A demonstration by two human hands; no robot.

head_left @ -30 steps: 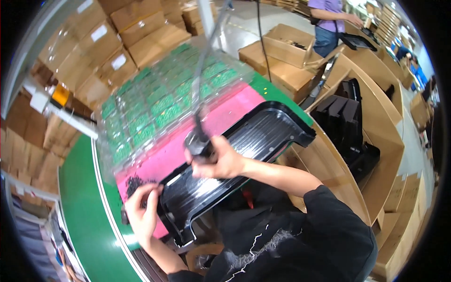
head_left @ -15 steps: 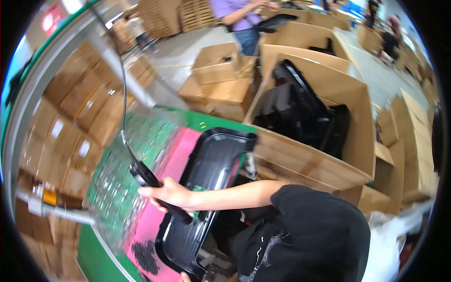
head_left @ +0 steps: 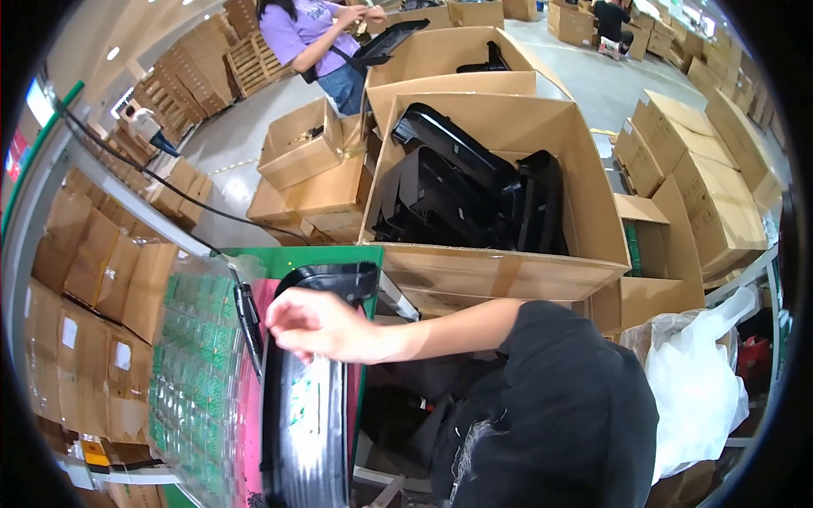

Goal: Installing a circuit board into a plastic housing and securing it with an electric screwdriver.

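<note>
My right hand (head_left: 326, 326) is above the far part of a long black plastic shell (head_left: 292, 453), its fingers curled in. Whether anything small is between the fingers I cannot make out. Just left of the hand, a black corded screwdriver (head_left: 248, 317) stands apart from it at a slant by the shell's edge. Inside the shell, a green piece like a circuit board (head_left: 301, 398) shows through strong glare. A pink mat (head_left: 249, 440) lies under the shell. My left hand is out of the picture.
Clear plastic trays of green circuit boards (head_left: 195, 381) lie left on the green table (head_left: 366, 339). Beyond stands a large carton (head_left: 500, 262) of black shells. A white plastic bag (head_left: 694, 398) hangs at right. Further off, a person in purple (head_left: 309, 38) handles a black part.
My right hand has let go of the screwdriver, which is now beside the shell. My view has turned, so the shell appears more upright. The left fingertips have left the picture.
</note>
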